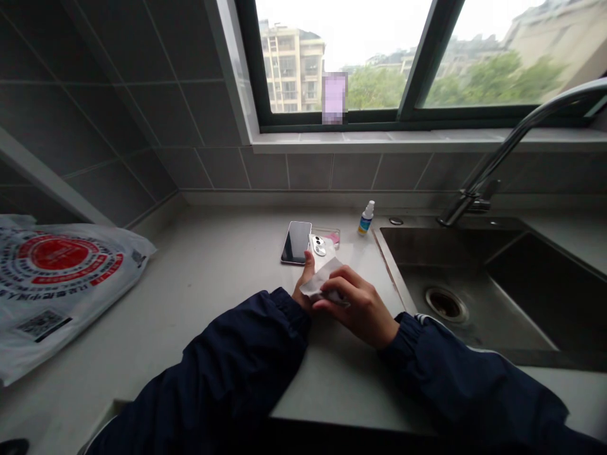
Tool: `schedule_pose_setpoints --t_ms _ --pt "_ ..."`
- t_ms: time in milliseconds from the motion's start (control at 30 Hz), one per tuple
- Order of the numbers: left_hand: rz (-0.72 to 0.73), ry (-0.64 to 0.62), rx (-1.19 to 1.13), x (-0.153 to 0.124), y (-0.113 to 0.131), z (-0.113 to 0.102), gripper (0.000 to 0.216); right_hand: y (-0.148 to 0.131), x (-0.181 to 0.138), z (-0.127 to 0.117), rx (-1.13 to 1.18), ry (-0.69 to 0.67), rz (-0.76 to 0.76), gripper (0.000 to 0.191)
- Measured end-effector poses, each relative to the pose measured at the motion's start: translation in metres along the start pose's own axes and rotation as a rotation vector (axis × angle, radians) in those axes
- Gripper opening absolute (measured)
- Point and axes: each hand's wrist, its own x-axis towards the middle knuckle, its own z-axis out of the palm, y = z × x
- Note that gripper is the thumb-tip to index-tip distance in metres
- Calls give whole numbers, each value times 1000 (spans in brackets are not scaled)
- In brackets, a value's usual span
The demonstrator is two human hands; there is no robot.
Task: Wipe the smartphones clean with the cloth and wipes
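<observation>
My left hand (305, 278) is closed around a white smartphone (319, 246), whose back with round camera lenses shows above the thumb. In my right hand (359, 304) a crumpled white tissue (323, 278) is pinched and pressed over the lower part of that phone. The tissue hides most of the phone and some of my left fingers. Just beyond the hands, a second smartphone (296, 242) lies on the counter with its dark screen up. A clear phone case (334, 231) with something pink in it lies behind the held phone. To the right stands a small spray bottle (365, 218).
A steel sink (478, 284) with a chrome faucet (493, 158) lies to the right of the pale countertop (222, 253). A printed white plastic bag (66, 284) rests at the left. Behind the counter are a tiled wall and a window (408, 63).
</observation>
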Motion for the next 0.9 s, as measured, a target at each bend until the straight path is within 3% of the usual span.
schedule_pose_setpoints --t_ms 300,533,733,900 --pt "66 -15 -43 1 1 4 78 5 0 -7 -5 -26 -95 13" --pt "121 42 -82 3 12 10 79 8 8 -13 -42 27 -180 4" --pt "107 123 -48 0 18 11 69 0 5 -14 -79 54 -196 11" --pt "23 32 -21 2 20 2 82 -2 2 -12 -53 30 -209 14"
